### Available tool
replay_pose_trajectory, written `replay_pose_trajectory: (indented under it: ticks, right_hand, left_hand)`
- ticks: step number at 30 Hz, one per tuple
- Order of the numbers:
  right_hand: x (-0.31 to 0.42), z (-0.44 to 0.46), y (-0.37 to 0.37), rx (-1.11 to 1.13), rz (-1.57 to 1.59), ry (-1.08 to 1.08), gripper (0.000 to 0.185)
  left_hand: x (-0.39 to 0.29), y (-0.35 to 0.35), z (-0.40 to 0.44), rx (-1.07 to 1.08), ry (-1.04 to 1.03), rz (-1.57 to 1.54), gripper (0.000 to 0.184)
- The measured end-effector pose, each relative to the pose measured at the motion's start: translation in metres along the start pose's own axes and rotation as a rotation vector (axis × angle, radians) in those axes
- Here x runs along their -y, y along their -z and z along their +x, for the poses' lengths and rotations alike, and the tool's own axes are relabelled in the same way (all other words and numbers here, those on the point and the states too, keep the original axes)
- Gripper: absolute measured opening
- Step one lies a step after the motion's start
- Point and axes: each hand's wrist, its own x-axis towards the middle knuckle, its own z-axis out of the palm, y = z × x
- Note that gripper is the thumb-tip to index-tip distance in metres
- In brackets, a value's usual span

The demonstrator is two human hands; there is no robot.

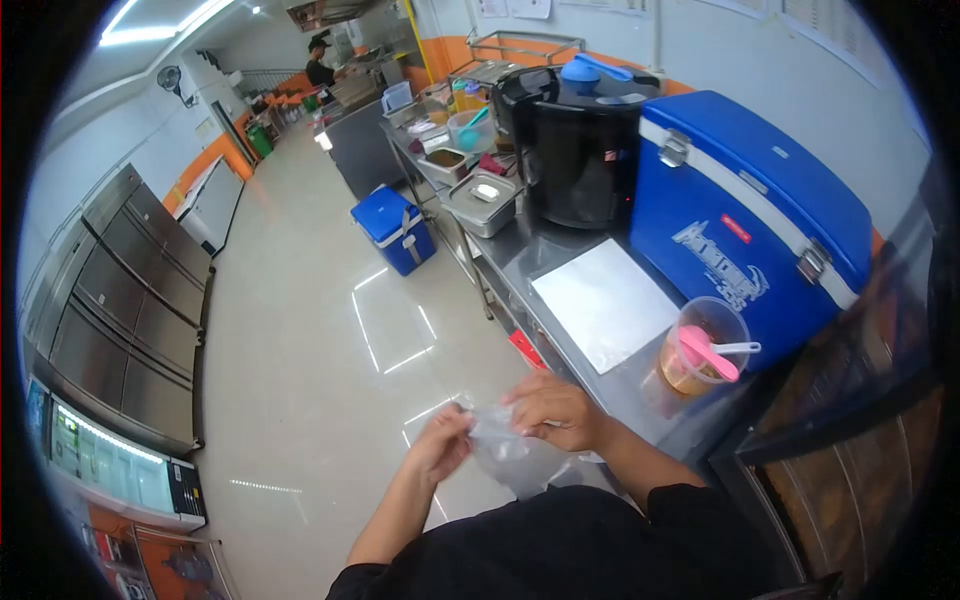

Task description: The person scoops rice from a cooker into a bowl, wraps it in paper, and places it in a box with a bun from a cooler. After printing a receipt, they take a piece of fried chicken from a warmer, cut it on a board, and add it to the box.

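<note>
A clear plastic bag (515, 455) hangs between my hands in front of my body, beside the steel table's edge. My left hand (440, 443) pinches its upper left edge. At the top right of the bag, the bent fingers of my right hand (553, 410) grip the plastic. On the steel table (535, 250) just beyond lies a flat white sheet (607, 303). To its right stands a clear tub (690, 365) with orange-brown contents, a pink spoon (708, 353) and a white-handled utensil (738, 348) in it.
A large blue cooler box (745, 220), a black round container (575, 160) and a lidded steel pan (482, 200) stand on the table. A smaller blue cooler (395, 230) sits on the floor. Steel refrigerators (125, 310) line the left. Another person (318, 70) stands far back.
</note>
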Motion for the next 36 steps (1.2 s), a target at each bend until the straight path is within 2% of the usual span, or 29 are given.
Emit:
replay_pose_trajectory:
  ticks: [1, 2, 4, 5, 7, 8, 9, 11, 12, 13, 14, 15, 16, 17, 19, 20, 22, 24, 25, 26, 27, 28, 29, 30, 31, 32, 34, 36]
  right_hand:
    - [-0.012, 0.006, -0.003, 0.102, 0.06, -0.018, 0.008]
    - [-0.023, 0.012, -0.007, 0.205, 0.118, -0.034, 0.007]
    - [-0.043, 0.022, -0.026, 0.234, 0.095, -0.061, 0.008]
    - [-0.052, 0.029, -0.035, 0.261, 0.061, -0.084, 0.009]
    - [-0.067, 0.045, -0.048, 0.245, 0.038, -0.152, 0.012]
    - [-0.073, 0.054, -0.054, 0.221, 0.013, -0.214, 0.015]
    - [-0.077, 0.068, -0.054, 0.223, 0.01, -0.223, 0.015]
    - [-0.088, 0.101, -0.05, 0.55, 0.124, -0.606, 0.015]
    - [-0.098, 0.109, -0.059, 0.54, 0.121, -0.624, 0.015]
    - [-0.109, 0.117, -0.068, 0.569, 0.203, -0.535, 0.017]
    - [-0.119, 0.127, -0.076, 0.599, 0.283, -0.447, 0.02]
    - [-0.129, 0.142, -0.082, 0.595, 0.275, -0.471, 0.02]
    - [-0.137, 0.157, -0.09, 0.572, 0.255, -0.38, 0.022]
    - [-0.144, 0.17, -0.099, 0.547, 0.24, -0.292, 0.025]
    - [-0.155, 0.197, -0.124, 0.611, 0.279, -0.338, 0.026]
    - [-0.164, 0.207, -0.146, 0.701, 0.223, -0.28, 0.023]
    - [-0.176, 0.222, -0.173, 0.788, 0.179, -0.237, 0.02]
    - [-0.184, 0.242, -0.184, 0.383, -0.306, 0.023, 0.013]
    - [-0.187, 0.246, -0.18, 0.379, -0.311, 0.013, 0.013]
    - [-0.188, 0.246, -0.168, 0.21, -0.493, -0.044, 0.012]
    - [-0.189, 0.243, -0.159, 0.035, -0.676, -0.102, 0.013]
    - [-0.187, 0.234, -0.158, 0.022, -0.691, -0.113, 0.013]
    - [-0.181, 0.221, -0.161, 0.023, -0.756, -0.216, 0.017]
    - [-0.179, 0.211, -0.167, 0.024, -0.822, -0.321, 0.021]
    - [-0.186, 0.201, -0.179, 0.016, -0.843, -0.336, 0.021]
    - [-0.2, 0.187, -0.195, 0.009, -0.895, -0.382, 0.021]
    - [-0.218, 0.163, -0.212, 0.0, -0.957, -0.454, 0.022]
    - [-0.228, 0.15, -0.219, -0.022, -1.003, -0.399, 0.019]
  left_hand:
    - [-0.001, 0.025, 0.009, -0.053, -0.119, 0.145, 0.017]
    - [-0.01, 0.026, 0.011, -0.067, -0.114, 0.138, 0.017]
    - [-0.043, 0.011, 0.015, -0.21, -0.278, 0.395, 0.019]
    - [-0.055, 0.007, 0.018, -0.213, -0.273, 0.387, 0.019]
    - [-0.082, 0.002, 0.02, -0.019, -0.518, 0.692, 0.027]
    - [-0.1, 0.002, 0.018, 0.099, -0.584, 1.153, 0.023]
    - [-0.109, 0.017, 0.024, 0.105, -0.58, 1.145, 0.023]
    - [-0.127, 0.052, 0.036, 0.293, -0.642, 0.777, 0.025]
    - [-0.149, 0.057, 0.044, 0.374, -0.699, 0.546, 0.033]
    - [-0.163, 0.07, 0.054, 0.392, -0.688, 0.537, 0.033]
    - [-0.175, 0.086, 0.065, 0.673, -0.427, 0.276, 0.033]
    - [-0.184, 0.104, 0.077, 0.928, -0.153, 0.002, 0.033]
    - [-0.194, 0.124, 0.092, 1.093, 0.096, -0.135, 0.03]
    - [-0.197, 0.141, 0.099, 1.091, 0.113, -0.167, 0.03]
    - [-0.222, 0.146, 0.111, 0.707, 0.457, 1.026, 0.04]
    - [-0.224, 0.15, 0.118, 0.648, 0.541, 1.2, 0.041]
    - [-0.224, 0.16, 0.135, 0.621, 0.525, 1.016, 0.046]
    - [-0.228, 0.172, 0.156, 0.505, 0.537, 0.486, 0.051]
    - [-0.231, 0.176, 0.165, 0.454, 0.539, 0.253, 0.055]
    - [-0.235, 0.177, 0.172, 0.417, 0.54, 0.07, 0.058]
    - [-0.233, 0.179, 0.178, 0.393, 0.542, -0.03, 0.061]
    - [-0.232, 0.179, 0.184, 0.373, 0.538, -0.096, 0.065]
    - [-0.226, 0.18, 0.189, 0.387, 0.555, -0.084, 0.065]
    - [-0.218, 0.18, 0.19, 0.506, 0.453, -0.254, 0.07]
    - [-0.21, 0.18, 0.196, 0.62, 0.352, -0.432, 0.078]
    - [-0.2, 0.181, 0.207, 0.637, 0.374, -0.432, 0.078]
    - [-0.181, 0.181, 0.22, 0.399, 0.16, -0.327, 0.077]
    - [-0.185, 0.171, 0.227, 0.34, 0.13, -0.378, 0.077]
